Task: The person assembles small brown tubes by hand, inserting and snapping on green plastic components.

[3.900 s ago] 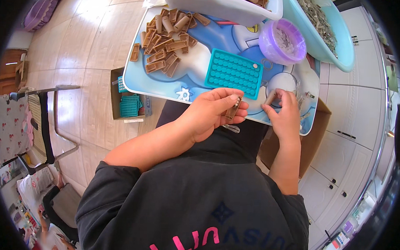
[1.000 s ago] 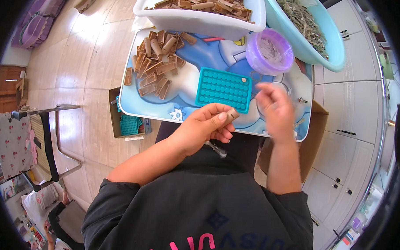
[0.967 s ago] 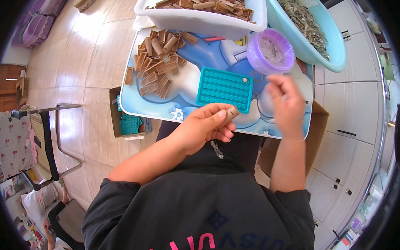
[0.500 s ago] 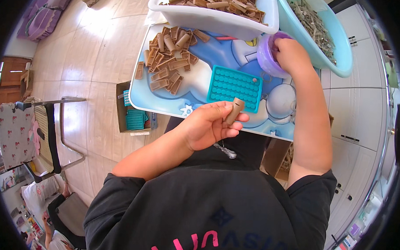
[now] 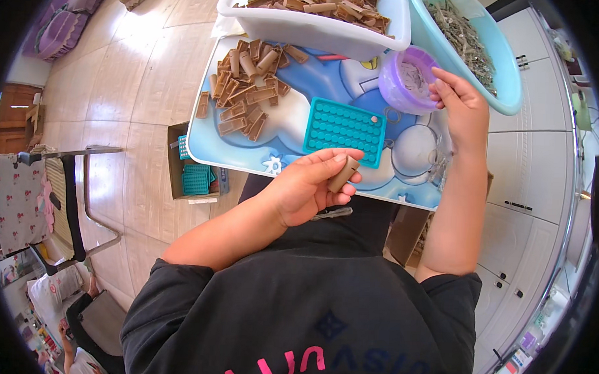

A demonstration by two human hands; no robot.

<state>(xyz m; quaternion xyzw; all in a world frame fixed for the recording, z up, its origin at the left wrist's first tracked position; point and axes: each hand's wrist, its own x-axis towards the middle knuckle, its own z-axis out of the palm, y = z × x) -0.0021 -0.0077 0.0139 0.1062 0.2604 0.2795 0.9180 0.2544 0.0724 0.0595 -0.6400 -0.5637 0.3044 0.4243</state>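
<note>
My left hand point(image 5: 305, 186) holds a brown half-round plastic casing point(image 5: 341, 176) between thumb and fingers, near the front edge of the table. At the right side of a purple bowl point(image 5: 393, 93) is my right hand point(image 5: 462, 108), thumb and fingertips pinched together just outside the rim. Whatever sits in that pinch is too small to make out. Greyish small matter lies in the bowl. Between the hands a teal tray point(image 5: 341, 128) with rows of round cells rests on the table, one small round piece point(image 5: 374, 119) at its far right corner.
Loose brown casings point(image 5: 247, 86) are heaped at the table's left. Behind stand a white tub point(image 5: 318, 29) of brown casings and a light-blue basin point(image 5: 512, 89) of metallic pieces. An open box point(image 5: 176, 176) with teal trays sits left of the blue-patterned table point(image 5: 234, 157).
My right hand has come out of the purple bowl, to the right and toward me, fingers pinched. My left hand still grips the brown casing, now tilted slightly differently.
</note>
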